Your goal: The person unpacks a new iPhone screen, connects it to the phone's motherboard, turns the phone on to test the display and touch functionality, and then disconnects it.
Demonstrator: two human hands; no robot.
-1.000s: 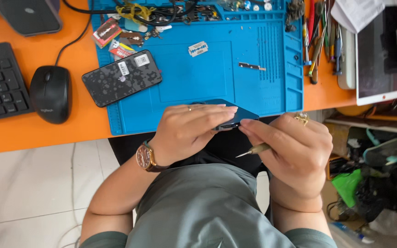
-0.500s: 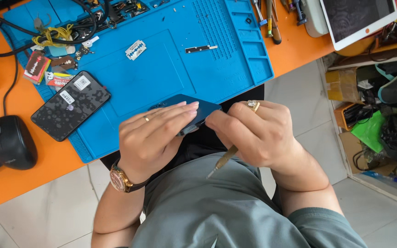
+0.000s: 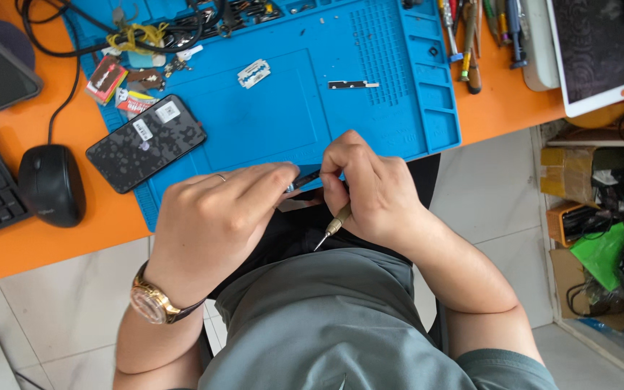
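Head view: the left hand (image 3: 214,224) and right hand (image 3: 366,191) both pinch a small dark phone (image 3: 305,180) between their fingertips, mostly hidden, at the near edge of the blue mat (image 3: 290,115). The right hand also grips a pointed tool (image 3: 332,227), tip toward the body. Another phone (image 3: 146,142) lies left.

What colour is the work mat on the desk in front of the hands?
Bright blue work mat, lying on an orange desk; the head view shows it clearly.
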